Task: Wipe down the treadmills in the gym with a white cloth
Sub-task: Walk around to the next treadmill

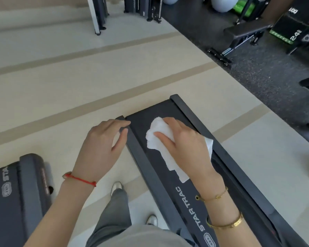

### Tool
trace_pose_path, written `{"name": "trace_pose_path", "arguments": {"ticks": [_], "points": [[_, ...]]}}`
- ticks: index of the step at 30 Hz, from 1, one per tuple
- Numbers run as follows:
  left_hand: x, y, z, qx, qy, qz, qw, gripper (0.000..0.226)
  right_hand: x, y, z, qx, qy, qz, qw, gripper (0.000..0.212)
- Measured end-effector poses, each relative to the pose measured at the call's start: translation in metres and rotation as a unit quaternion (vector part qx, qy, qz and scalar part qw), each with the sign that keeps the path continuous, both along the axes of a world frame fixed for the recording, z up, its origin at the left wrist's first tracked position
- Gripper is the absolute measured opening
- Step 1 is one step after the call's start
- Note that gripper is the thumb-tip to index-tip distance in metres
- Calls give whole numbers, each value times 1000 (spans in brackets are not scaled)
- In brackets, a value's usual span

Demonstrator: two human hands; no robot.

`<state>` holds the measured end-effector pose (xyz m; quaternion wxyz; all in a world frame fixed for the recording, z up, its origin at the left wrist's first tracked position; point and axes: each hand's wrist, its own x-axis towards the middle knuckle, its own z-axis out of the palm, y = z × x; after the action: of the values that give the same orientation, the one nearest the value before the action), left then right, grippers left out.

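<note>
Nearest, the right hand (184, 143) presses the white cloth (161, 138) flat on the treadmill (194, 202) belt near its far end, fingers spread straight over the cloth, grip not closed around it. The left hand (103, 145) rests loose-fingered on the left side rail's end. Another treadmill (12, 198) sits left; farther off, a bench (246, 31) stands on dark flooring.

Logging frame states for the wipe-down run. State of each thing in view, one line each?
white cloth: crumpled, flat on the belt, pressed under the right hand
right hand: fingers straight, pressing the cloth
left hand: relaxed, fingertips touching the left side rail
treadmill belt: rear end under the cloth
second treadmill: untouched, at left
weight bench: unused
</note>
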<state>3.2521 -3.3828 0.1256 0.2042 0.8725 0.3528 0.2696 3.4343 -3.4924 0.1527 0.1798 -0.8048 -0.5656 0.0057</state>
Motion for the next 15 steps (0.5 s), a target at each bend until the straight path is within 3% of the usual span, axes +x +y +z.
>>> {"name": "trace_pose_path", "arguments": {"ticks": [15], "points": [[-102, 212, -5, -33, 52, 107, 992, 30, -62, 239, -39, -3, 82, 49, 995, 40]]}}
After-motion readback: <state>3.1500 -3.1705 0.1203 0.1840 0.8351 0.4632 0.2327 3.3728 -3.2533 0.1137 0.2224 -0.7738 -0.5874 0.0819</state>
